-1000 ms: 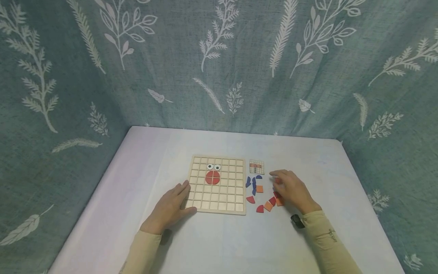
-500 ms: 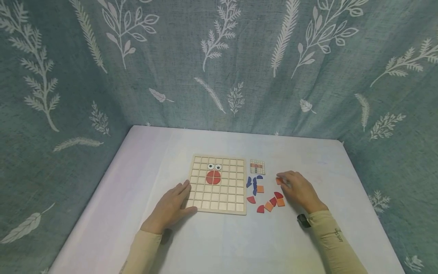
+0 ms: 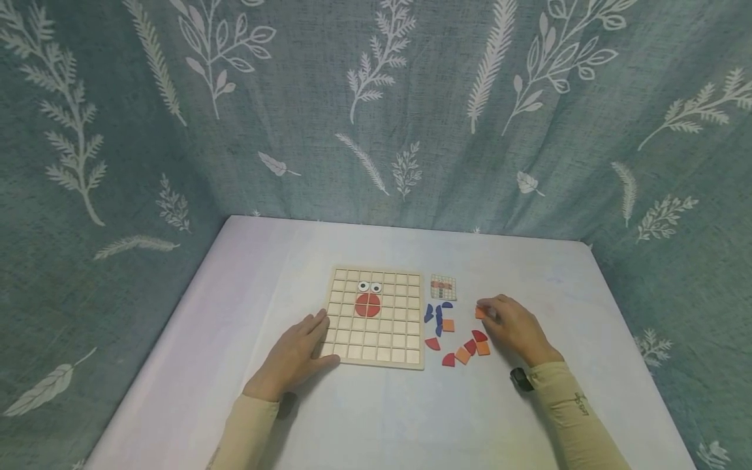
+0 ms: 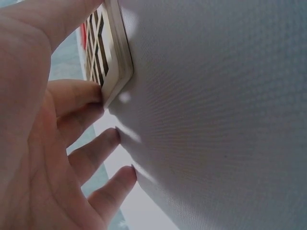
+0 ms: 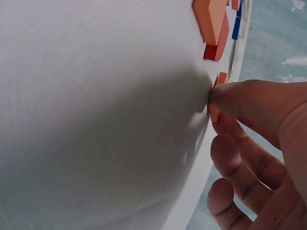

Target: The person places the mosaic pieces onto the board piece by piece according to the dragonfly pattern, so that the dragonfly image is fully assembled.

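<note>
A wooden grid board lies on the table with four red quarter pieces forming a disc and two eye pieces above it. My left hand rests at the board's lower left corner, its thumb and fingers touching the edge; the left wrist view shows the board's corner between them. To the right of the loose pieces, my right hand pinches an orange square between thumb and fingertips. In the right wrist view the same orange square is partly covered by the thumb.
A small pattern card lies right of the board. Below it are several blue pieces and an orange square. Nearer the front lie red quarter pieces and two orange squares. Curtains surround the table's back and sides.
My right hand has moved slightly right, off the red and orange pieces it partly covered, and now pinches an orange square. My left hand has stayed at the board.
</note>
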